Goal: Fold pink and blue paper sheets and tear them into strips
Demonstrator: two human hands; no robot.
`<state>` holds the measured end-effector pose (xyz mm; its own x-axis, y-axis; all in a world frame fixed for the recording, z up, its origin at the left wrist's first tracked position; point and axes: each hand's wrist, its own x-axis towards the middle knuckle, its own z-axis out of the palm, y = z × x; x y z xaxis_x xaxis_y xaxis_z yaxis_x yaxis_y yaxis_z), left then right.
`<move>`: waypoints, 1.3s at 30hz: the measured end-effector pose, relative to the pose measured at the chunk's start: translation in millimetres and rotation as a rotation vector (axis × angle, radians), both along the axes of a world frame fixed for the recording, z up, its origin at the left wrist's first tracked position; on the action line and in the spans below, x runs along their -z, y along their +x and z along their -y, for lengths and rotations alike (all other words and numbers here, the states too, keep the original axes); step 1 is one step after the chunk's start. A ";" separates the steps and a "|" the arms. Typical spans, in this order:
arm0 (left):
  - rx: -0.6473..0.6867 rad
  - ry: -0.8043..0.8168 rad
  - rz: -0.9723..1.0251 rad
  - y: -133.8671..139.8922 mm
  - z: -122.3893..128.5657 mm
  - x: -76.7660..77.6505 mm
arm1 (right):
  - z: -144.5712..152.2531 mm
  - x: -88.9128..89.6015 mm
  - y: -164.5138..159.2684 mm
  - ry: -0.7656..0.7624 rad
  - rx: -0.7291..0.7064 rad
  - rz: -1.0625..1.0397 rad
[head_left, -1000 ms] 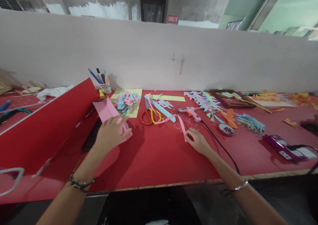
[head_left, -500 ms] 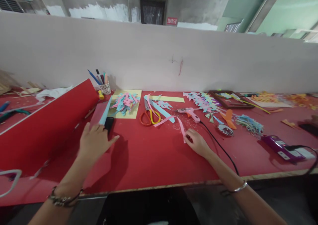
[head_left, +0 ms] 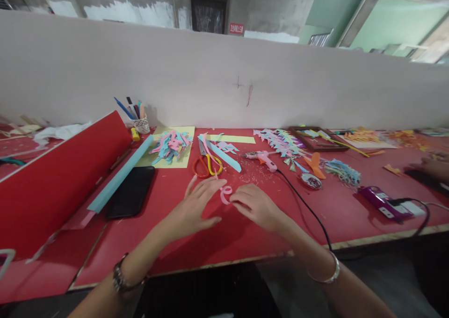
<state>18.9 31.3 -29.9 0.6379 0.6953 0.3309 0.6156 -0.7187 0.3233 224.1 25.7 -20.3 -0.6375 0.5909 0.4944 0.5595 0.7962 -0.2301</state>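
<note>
Pink paper, cut as a narrow strip point(head_left: 222, 196), curls into a loop between your two hands over the red table point(head_left: 231, 245), on the near side of the scissors point(head_left: 207, 157). Your right hand point(head_left: 258, 206) pinches its end with the fingertips. Your left hand point(head_left: 194, 210) is spread, thumb well apart from the fingers, their tips beside the curl; I cannot tell whether they touch it. The glue gun point(head_left: 264, 158) lies beyond your right hand

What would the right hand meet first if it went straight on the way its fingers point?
The right hand would probably meet the curled pink strip first, perhaps touching it now, then the left hand; depth is unclear.
</note>
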 end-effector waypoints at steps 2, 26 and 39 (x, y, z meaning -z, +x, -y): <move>0.024 -0.097 0.115 8.8 -10.1 -2.5 | -1.8 -10.0 -4.6 -0.115 -0.028 -0.138; -0.470 -0.478 0.937 -24.1 -73.4 -22.4 | -94.4 18.9 -30.7 -0.180 0.771 0.481; -0.314 0.376 -0.018 -18.3 -98.7 -8.7 | -91.5 8.2 -27.6 -0.117 0.775 0.461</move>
